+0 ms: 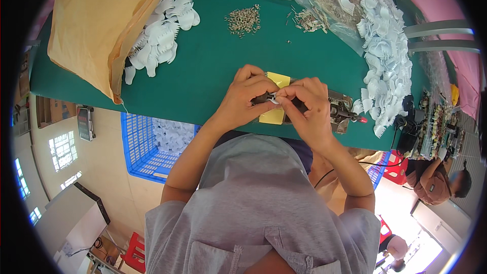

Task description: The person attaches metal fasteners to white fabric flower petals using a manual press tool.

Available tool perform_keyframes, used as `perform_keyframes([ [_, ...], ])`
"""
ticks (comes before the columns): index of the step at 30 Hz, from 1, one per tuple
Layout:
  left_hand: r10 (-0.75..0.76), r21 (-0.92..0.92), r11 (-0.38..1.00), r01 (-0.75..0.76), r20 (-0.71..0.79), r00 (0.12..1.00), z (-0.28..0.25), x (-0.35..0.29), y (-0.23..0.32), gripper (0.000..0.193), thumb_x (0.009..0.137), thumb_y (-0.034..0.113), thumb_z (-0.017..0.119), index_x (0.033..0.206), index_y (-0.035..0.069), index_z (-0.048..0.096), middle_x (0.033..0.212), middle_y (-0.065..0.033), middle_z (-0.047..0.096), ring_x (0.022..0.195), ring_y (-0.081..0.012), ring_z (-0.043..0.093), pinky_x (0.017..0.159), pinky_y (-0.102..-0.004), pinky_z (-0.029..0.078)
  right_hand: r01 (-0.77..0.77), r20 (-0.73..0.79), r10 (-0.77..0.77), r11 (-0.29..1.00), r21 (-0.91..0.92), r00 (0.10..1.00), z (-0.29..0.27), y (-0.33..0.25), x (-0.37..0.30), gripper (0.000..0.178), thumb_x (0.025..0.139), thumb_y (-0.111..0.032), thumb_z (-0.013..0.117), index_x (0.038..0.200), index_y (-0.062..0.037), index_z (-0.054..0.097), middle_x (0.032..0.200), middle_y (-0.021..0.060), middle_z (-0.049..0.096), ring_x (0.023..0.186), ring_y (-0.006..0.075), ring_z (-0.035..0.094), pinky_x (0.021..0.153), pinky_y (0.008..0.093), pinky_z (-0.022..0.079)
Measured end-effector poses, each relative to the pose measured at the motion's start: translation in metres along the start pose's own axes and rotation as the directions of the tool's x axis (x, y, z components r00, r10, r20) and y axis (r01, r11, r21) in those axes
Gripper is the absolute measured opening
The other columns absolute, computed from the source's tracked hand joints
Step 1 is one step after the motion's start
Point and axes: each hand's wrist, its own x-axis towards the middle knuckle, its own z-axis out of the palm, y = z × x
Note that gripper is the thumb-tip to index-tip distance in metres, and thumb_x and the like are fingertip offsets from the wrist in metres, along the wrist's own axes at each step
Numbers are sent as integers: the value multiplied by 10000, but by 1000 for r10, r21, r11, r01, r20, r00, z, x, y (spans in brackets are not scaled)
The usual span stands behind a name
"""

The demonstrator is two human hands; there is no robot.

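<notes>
My left hand and my right hand meet at the near side of the table, fingers pinched together. Between their fingertips is a small white plastic piece, mostly covered by the fingers. Beneath them lies a metal fixture with a yellow strip across it and a red-tipped lever at its right end. Beyond the hands are a heap of small metal clips and a heap of small metal pins.
White toothed plastic pieces lie heaped at left and right. A brown paper sack covers the far left of the green table. Clear bags lie at the back. A blue crate stands below the left edge. Other people are at right.
</notes>
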Motion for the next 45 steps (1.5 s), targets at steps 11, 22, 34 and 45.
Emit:
perform_keyframes([
  [11,-9,-35,999,9,-14,1000,1,0,-1,267,776,144,859,1010,120,731,1007,30,721,1109,-254,544,996,-401,423,-152,-52,152,988,9,987,3,-6,1,166,793,-115,833,927,-137,738,839,-32,705,859,189,608,893,366,412],
  [22,-23,-46,999,23,9,1000,1,4,2,276,767,120,865,1016,118,748,985,22,714,1074,-253,550,960,-385,447,-486,370,373,827,283,851,-12,12,24,263,816,-135,825,1024,-66,679,795,20,716,810,117,671,741,282,520],
  [34,2,-83,997,-2,-1,1000,0,13,3,277,733,58,919,933,56,728,896,-23,688,927,-209,599,842,-335,473,-490,-470,411,870,-54,781,-103,92,-108,207,1076,-94,563,1142,-2,736,1009,95,734,944,184,675,869,328,547],
  [45,-13,-99,995,7,-55,998,6,11,6,251,730,40,922,905,52,742,873,-14,705,900,-195,591,809,-334,473,-381,-354,485,866,325,800,-166,102,-89,118,974,-85,697,1023,23,684,898,51,671,796,106,610,663,216,461],
])
